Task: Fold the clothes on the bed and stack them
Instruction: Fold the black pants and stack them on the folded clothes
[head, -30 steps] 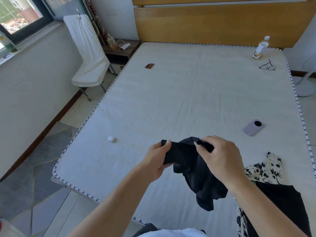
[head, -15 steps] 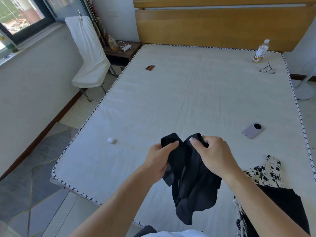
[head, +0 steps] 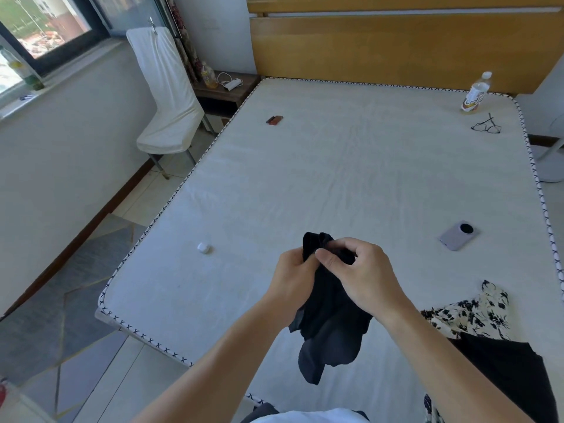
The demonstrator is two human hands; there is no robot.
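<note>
Black garment [head: 329, 325]: bunched, held above the bed [head: 335, 178] near its foot edge, my left hand [head: 293, 276] and right hand [head: 363, 276] both gripping its top, the rest hanging. Floral cloth [head: 470, 312] and black cloth [head: 506, 367]: lying at my right. Phone [head: 457, 236], glasses [head: 486, 126], bottle [head: 474, 93]: farther off on the bed.

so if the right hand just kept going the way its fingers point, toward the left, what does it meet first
Almost at once, the left hand: the right hand points across at it, both gripping the black garment bunched between them. Beyond that, probably bare mattress; depth is unclear.
</note>
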